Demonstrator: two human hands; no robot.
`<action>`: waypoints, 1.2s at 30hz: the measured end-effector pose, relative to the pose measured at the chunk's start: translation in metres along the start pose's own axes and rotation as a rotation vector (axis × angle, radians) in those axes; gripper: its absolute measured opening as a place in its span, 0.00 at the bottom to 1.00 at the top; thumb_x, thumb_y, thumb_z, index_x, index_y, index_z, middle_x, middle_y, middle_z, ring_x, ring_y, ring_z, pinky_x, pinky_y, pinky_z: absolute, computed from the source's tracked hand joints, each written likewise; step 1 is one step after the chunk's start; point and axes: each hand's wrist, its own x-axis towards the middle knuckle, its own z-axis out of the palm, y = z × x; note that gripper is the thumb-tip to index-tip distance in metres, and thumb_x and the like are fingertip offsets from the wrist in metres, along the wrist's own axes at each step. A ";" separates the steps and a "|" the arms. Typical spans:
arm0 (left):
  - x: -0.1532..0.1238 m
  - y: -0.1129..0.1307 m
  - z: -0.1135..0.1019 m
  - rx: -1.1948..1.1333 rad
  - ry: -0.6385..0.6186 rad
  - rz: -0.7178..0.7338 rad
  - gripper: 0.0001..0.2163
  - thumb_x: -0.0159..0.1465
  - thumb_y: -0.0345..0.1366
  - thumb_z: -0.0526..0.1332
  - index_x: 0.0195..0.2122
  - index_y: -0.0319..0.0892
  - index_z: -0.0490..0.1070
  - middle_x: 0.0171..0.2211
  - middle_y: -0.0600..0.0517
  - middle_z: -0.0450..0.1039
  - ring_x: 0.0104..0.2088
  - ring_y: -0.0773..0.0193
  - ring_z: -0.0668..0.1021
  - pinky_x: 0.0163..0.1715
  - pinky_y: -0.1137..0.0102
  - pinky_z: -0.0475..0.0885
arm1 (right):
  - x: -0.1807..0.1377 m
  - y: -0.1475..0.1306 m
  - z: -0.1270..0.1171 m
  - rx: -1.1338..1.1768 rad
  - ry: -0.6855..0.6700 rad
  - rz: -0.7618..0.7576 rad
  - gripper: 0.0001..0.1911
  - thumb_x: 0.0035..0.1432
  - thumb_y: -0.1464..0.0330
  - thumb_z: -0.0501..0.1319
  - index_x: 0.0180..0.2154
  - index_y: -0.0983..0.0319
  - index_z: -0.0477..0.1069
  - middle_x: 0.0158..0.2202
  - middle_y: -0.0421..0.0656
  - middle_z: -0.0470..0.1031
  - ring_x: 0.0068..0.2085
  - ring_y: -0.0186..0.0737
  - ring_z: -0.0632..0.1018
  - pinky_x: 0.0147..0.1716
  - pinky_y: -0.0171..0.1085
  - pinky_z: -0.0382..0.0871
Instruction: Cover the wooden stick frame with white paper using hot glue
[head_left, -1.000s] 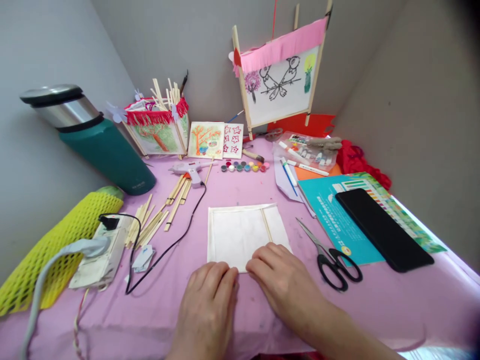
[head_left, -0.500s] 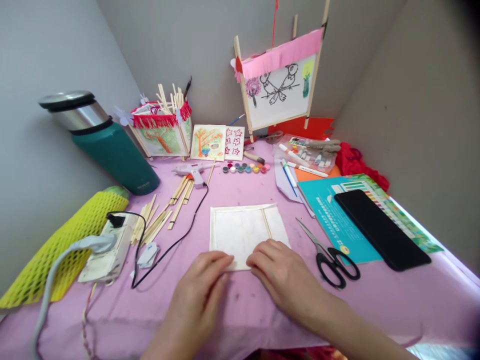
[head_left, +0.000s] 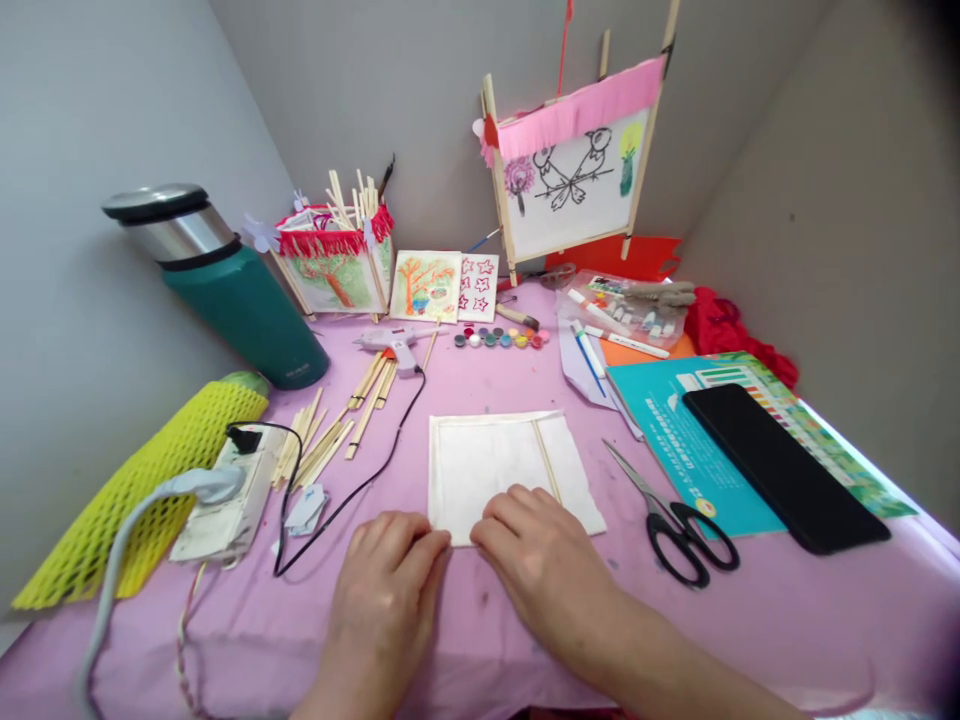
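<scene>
A white paper sheet (head_left: 487, 468) lies flat on the pink tablecloth (head_left: 720, 620), with thin wooden sticks glued along its far and right parts. My right hand (head_left: 536, 565) rests with its fingers on the sheet's near edge, holding nothing. My left hand (head_left: 382, 610) sits beside it, its fingertips touching the near left corner of the sheet. Both hands hide part of that edge. Black-handled scissors (head_left: 679, 535) lie to the right of the sheet, apart from my right hand.
Loose wooden sticks (head_left: 315, 450) and a glue gun (head_left: 397, 347) lie left and beyond the sheet. A power strip (head_left: 225, 495) and a green flask (head_left: 247, 315) stand further left. Paint pots (head_left: 500, 336), a blue booklet (head_left: 686, 440) and a black phone (head_left: 784, 467) lie beyond and right.
My left hand has slid along the sheet's near edge toward its left corner. The whole scene sits slightly further right in view, and my right hand stays on the edge.
</scene>
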 end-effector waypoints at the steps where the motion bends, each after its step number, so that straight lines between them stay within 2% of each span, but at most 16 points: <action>1: 0.001 -0.002 -0.001 -0.002 -0.019 0.010 0.07 0.64 0.26 0.56 0.38 0.41 0.73 0.34 0.49 0.70 0.35 0.61 0.69 0.36 0.63 0.65 | 0.000 0.001 0.001 0.013 -0.001 -0.001 0.05 0.60 0.75 0.61 0.31 0.62 0.71 0.32 0.42 0.72 0.35 0.40 0.68 0.36 0.40 0.59; 7: 0.008 -0.020 -0.010 -0.100 -0.125 0.022 0.08 0.64 0.28 0.59 0.38 0.46 0.75 0.35 0.50 0.68 0.37 0.61 0.69 0.36 0.63 0.64 | -0.001 0.007 0.005 0.097 0.028 0.006 0.07 0.61 0.75 0.59 0.31 0.62 0.72 0.32 0.42 0.71 0.35 0.39 0.68 0.35 0.39 0.59; 11: 0.007 -0.028 -0.009 -0.084 -0.120 0.022 0.07 0.63 0.31 0.61 0.38 0.50 0.77 0.37 0.50 0.68 0.39 0.60 0.70 0.38 0.63 0.65 | -0.001 0.006 0.008 0.113 0.077 0.028 0.07 0.61 0.75 0.59 0.30 0.62 0.73 0.31 0.42 0.72 0.35 0.39 0.69 0.35 0.38 0.61; 13: 0.005 -0.028 -0.008 -0.054 -0.101 0.022 0.07 0.63 0.31 0.61 0.38 0.50 0.77 0.37 0.50 0.68 0.39 0.60 0.70 0.37 0.62 0.65 | -0.002 0.007 0.003 0.140 0.100 0.007 0.07 0.61 0.75 0.59 0.33 0.62 0.74 0.31 0.42 0.73 0.35 0.39 0.70 0.35 0.38 0.63; 15: 0.003 -0.028 -0.009 -0.040 -0.104 0.036 0.08 0.63 0.32 0.60 0.40 0.50 0.77 0.38 0.50 0.68 0.39 0.59 0.71 0.38 0.62 0.66 | -0.006 0.014 -0.008 0.242 0.129 -0.011 0.07 0.62 0.75 0.58 0.39 0.62 0.74 0.35 0.43 0.75 0.38 0.39 0.73 0.37 0.38 0.66; 18: 0.000 -0.026 -0.015 -0.074 -0.101 0.055 0.11 0.64 0.31 0.59 0.46 0.50 0.74 0.42 0.49 0.69 0.42 0.60 0.71 0.40 0.63 0.68 | -0.018 0.030 -0.029 0.386 0.249 0.094 0.10 0.64 0.74 0.54 0.45 0.63 0.72 0.40 0.44 0.76 0.41 0.37 0.75 0.41 0.36 0.68; 21: -0.002 -0.020 -0.019 -0.121 0.023 0.004 0.12 0.64 0.28 0.58 0.48 0.45 0.72 0.45 0.48 0.69 0.46 0.62 0.72 0.44 0.66 0.68 | -0.035 0.042 -0.038 0.309 0.363 0.226 0.09 0.64 0.74 0.54 0.42 0.62 0.72 0.39 0.43 0.76 0.41 0.37 0.75 0.41 0.37 0.67; 24: -0.001 -0.006 -0.015 -0.135 0.093 0.061 0.11 0.64 0.25 0.57 0.45 0.42 0.72 0.43 0.48 0.70 0.44 0.63 0.72 0.45 0.67 0.68 | -0.046 0.041 -0.031 0.196 0.342 0.143 0.08 0.63 0.75 0.56 0.42 0.62 0.72 0.37 0.43 0.77 0.39 0.39 0.74 0.39 0.39 0.65; 28: 0.001 0.007 0.001 -0.100 0.069 0.151 0.10 0.64 0.24 0.57 0.44 0.39 0.72 0.37 0.48 0.73 0.39 0.61 0.72 0.42 0.63 0.66 | -0.046 0.030 -0.016 0.081 0.289 0.041 0.10 0.63 0.77 0.54 0.42 0.63 0.71 0.35 0.44 0.76 0.37 0.41 0.72 0.39 0.41 0.60; 32: 0.004 0.005 0.011 -0.092 0.039 0.126 0.11 0.63 0.21 0.56 0.41 0.39 0.73 0.35 0.49 0.73 0.35 0.62 0.71 0.40 0.61 0.64 | -0.041 0.030 -0.011 0.031 0.215 0.030 0.11 0.62 0.79 0.52 0.34 0.63 0.70 0.29 0.44 0.72 0.32 0.41 0.68 0.35 0.41 0.57; 36: 0.006 -0.003 0.012 -0.113 -0.009 0.150 0.13 0.61 0.19 0.55 0.40 0.39 0.73 0.34 0.48 0.72 0.34 0.62 0.70 0.40 0.60 0.63 | -0.039 0.036 -0.012 -0.032 0.119 -0.024 0.10 0.59 0.80 0.53 0.32 0.63 0.69 0.29 0.43 0.69 0.31 0.40 0.64 0.34 0.41 0.54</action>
